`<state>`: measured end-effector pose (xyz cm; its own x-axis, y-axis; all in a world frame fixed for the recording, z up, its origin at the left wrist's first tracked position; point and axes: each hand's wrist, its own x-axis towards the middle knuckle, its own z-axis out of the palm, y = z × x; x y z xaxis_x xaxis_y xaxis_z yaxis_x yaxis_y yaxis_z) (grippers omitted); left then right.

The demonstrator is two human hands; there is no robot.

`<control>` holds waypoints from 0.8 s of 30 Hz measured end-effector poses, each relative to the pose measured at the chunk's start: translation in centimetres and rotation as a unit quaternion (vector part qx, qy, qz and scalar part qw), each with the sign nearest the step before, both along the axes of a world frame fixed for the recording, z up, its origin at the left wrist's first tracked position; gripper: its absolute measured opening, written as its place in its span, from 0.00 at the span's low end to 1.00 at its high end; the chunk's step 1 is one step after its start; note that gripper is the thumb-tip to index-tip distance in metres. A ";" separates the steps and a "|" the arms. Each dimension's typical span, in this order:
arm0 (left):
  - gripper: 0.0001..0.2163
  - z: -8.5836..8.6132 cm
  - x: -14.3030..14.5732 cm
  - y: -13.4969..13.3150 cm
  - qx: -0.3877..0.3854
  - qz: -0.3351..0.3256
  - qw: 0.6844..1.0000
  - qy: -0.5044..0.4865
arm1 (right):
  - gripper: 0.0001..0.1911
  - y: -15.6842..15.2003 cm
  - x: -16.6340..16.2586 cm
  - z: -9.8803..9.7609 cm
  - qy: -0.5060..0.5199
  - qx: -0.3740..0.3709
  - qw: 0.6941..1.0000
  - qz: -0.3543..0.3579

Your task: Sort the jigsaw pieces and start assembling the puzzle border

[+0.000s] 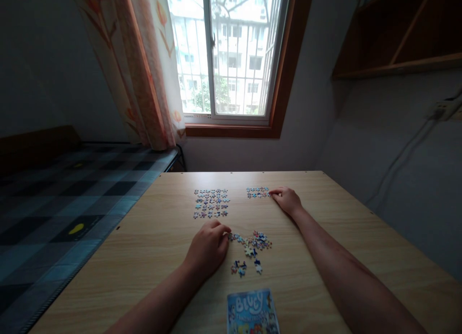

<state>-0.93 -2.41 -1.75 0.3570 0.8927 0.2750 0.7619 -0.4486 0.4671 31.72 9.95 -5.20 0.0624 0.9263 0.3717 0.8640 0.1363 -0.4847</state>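
On the light wooden table (151, 247), my left hand (209, 245) rests with its fingers curled together, fingertips touching the left edge of a loose heap of small jigsaw pieces (254, 242). Whether a piece is pinched in it is hidden. My right hand (287, 199) reaches farther out, fingers closed at the right end of a short joined row of pieces (257, 193). A grid of spread-out pieces (211, 203) lies to the left of that row. A few more pieces (243, 266) lie near me.
A blue puzzle box or picture card (252, 312) lies at the table's near edge. A bed with a checked cover (65, 194) stands along the left. Behind the table are a barred window (234, 55), a curtain (144, 64) and a wall shelf (397, 31).
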 end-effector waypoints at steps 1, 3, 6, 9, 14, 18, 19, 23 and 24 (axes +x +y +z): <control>0.10 -0.1 -0.1 0.1 0.002 0.000 1.000 -0.005 | 0.13 0.1 0.1 0.0 0.011 0.009 1.000 -0.004; 0.10 -0.2 -0.2 0.1 0.004 0.003 1.000 -0.014 | 0.16 0.1 0.2 -0.1 0.030 0.025 0.999 -0.012; 0.11 -0.1 -0.2 0.1 0.003 0.006 1.000 -0.025 | 0.17 0.0 0.4 0.0 0.046 0.041 0.998 -0.013; 0.13 0.2 -0.2 0.1 -0.001 -0.002 0.999 -0.035 | 0.16 -0.5 0.1 0.4 0.047 0.053 0.997 -0.004; 0.15 0.2 -0.1 0.0 -0.002 -0.004 0.999 -0.041 | 0.12 -1.9 -2.8 2.6 0.043 0.089 0.991 0.094; 0.15 0.0 -0.1 0.0 0.005 0.001 1.000 -0.030 | 0.09 -3.6 -7.1 4.6 0.061 0.076 0.961 0.258; 0.15 0.0 -0.1 0.0 0.006 0.000 1.000 -0.027 | 0.09 -4.0 -8.1 4.9 0.056 0.065 0.948 0.306; 0.17 -0.1 0.0 0.0 0.010 -0.001 1.000 -0.018 | 0.11 -5.4 -10.7 4.8 -0.006 0.019 0.904 0.426; 0.18 -0.1 0.0 0.0 0.010 0.000 1.000 -0.019 | 0.12 -5.6 -10.9 4.6 -0.017 0.014 0.901 0.434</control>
<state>-0.97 -2.45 -1.87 0.3463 0.8868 0.3061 0.7431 -0.4584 0.4875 20.78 4.37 -0.58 -0.6924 0.6107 0.3841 0.4409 0.7796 -0.4448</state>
